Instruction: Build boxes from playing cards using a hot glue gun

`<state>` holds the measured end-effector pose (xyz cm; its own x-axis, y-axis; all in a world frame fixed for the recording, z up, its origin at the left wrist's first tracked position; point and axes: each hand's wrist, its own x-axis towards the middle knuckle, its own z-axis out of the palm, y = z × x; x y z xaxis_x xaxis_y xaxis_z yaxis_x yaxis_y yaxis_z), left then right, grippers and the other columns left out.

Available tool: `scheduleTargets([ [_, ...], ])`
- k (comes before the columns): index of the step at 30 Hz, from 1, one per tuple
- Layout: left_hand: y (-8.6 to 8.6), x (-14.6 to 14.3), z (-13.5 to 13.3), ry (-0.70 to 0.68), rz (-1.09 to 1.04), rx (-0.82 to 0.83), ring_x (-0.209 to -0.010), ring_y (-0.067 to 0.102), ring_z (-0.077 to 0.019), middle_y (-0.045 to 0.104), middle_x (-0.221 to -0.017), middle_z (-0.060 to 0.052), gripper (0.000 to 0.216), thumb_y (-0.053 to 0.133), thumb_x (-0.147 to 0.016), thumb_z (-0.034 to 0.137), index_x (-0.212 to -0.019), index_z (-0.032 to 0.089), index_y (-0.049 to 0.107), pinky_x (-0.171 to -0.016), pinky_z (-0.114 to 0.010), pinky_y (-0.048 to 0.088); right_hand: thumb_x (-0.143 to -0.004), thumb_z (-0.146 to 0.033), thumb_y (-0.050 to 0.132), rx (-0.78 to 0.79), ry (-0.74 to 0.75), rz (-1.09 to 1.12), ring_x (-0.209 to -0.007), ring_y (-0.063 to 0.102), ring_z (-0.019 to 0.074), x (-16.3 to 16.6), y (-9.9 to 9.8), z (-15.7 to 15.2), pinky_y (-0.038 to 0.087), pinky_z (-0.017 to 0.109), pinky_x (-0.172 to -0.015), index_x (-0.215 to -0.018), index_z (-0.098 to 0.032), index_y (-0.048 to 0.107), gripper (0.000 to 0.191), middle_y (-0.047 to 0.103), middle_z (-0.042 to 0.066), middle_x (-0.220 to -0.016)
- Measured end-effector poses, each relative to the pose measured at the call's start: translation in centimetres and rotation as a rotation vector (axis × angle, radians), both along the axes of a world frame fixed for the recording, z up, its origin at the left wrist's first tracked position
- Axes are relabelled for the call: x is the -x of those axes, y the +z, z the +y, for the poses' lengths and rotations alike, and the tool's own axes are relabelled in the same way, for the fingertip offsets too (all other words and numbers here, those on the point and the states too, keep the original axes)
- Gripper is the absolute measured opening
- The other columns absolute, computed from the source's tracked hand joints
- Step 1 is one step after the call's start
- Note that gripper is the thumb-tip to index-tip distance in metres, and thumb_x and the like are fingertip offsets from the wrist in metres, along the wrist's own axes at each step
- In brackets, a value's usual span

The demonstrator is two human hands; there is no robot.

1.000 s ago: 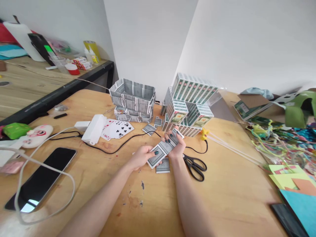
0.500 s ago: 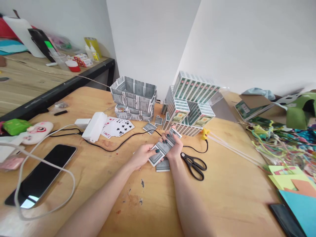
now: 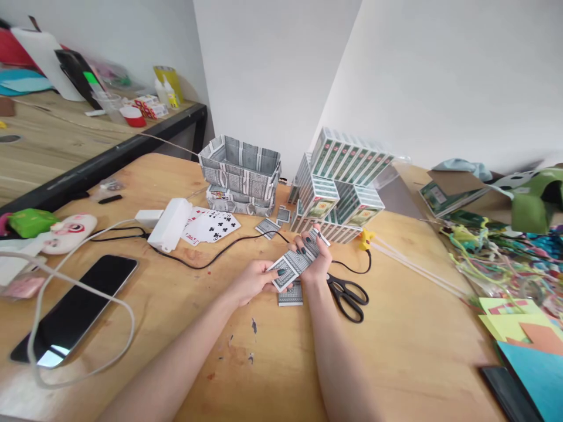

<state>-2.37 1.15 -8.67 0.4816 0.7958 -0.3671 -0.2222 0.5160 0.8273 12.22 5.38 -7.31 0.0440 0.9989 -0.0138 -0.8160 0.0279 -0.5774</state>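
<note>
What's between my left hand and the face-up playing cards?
In the head view, a black cable lies between your left hand and those cards.

Right hand (image 3: 317,264) hides part of the grey-patterned rectangular playing cards (image 3: 299,262), plus the front end of those black loop-handled scissors (image 3: 338,287). Bright blue paper sheet (image 3: 536,375) runs off the right edge. Multicoloured tangled heap (image 3: 512,264)'s too blurry, maybe string?

Cards (image 3: 296,265) look smooth paper, tbl (image 3: 275,363) wood w/ slight sheen – phone scrn (image 3: 75,313) v glossy.
</note>
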Motion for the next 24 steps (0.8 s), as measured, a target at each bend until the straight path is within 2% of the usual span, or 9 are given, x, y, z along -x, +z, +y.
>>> scheduleTargets([
  [10, -0.16, -0.12, 0.12, 0.019, 0.006, 0.013, -0.070, 0.067, -0.0188, 0.071, -0.078, -0.011, 0.034, 0.074, -0.067, 0.037, -0.084, 0.009, 0.066, -0.070, -0.031, 0.054, -0.070, -0.028, 0.062, 0.013, 0.003, -0.065, -0.047, 0.033, 0.0086, 0.62, -0.22, -0.16, 0.035, 0.025, -0.047, -0.089, -0.031, 0.056, 0.020, 0.040, -0.006, -0.063],
  [16, 0.06, -0.29, 0.08, 0.047, -0.006, 0.018, -0.069, 0.067, -0.0187, 0.071, -0.075, -0.010, 0.031, 0.074, -0.067, 0.035, -0.080, 0.009, 0.065, -0.068, -0.030, 0.054, -0.070, -0.028, 0.061, 0.032, 0.006, -0.089, -0.048, 0.040, 0.0091, 0.63, -0.34, -0.25, 0.041, 0.027, -0.051, -0.096, -0.033, 0.057, 0.027, 0.045, -0.006, -0.065],
  [18, 0.26, -0.39, 0.05, 0.068, -0.022, 0.007, -0.067, 0.067, -0.0186, 0.070, -0.073, -0.009, 0.032, 0.074, -0.066, 0.037, -0.079, 0.009, 0.064, -0.066, -0.029, 0.053, -0.069, -0.026, 0.061, 0.030, 0.019, -0.075, -0.053, 0.047, 0.0105, 0.68, -0.21, -0.33, 0.045, 0.028, -0.055, -0.100, -0.033, 0.057, 0.032, 0.051, -0.005, -0.067],
  [21, 0.54, -0.38, 0.10, 0.146, -0.023, -0.024, -0.064, 0.066, -0.0177, 0.069, -0.070, -0.007, 0.034, 0.073, -0.066, 0.040, -0.078, 0.011, 0.063, -0.063, -0.028, 0.051, -0.067, -0.022, 0.061, 0.022, 0.058, -0.064, -0.072, 0.059, 0.0158, 0.83, 0.14, -0.49, 0.050, 0.035, -0.069, -0.107, -0.033, 0.056, 0.042, 0.061, -0.003, -0.078],
  [24, 0.71, -0.01, 0.36, 0.259, 0.099, -0.100, -0.057, 0.062, -0.0154, 0.066, -0.063, -0.003, 0.035, 0.072, -0.065, 0.044, -0.076, 0.011, 0.062, -0.053, -0.024, 0.046, -0.065, -0.019, 0.062, -0.004, 0.077, -0.090, -0.091, 0.062, 0.0206, 0.93, 0.50, -0.64, 0.049, 0.044, -0.082, -0.112, -0.032, 0.055, 0.049, 0.067, 0.000, -0.091],
])
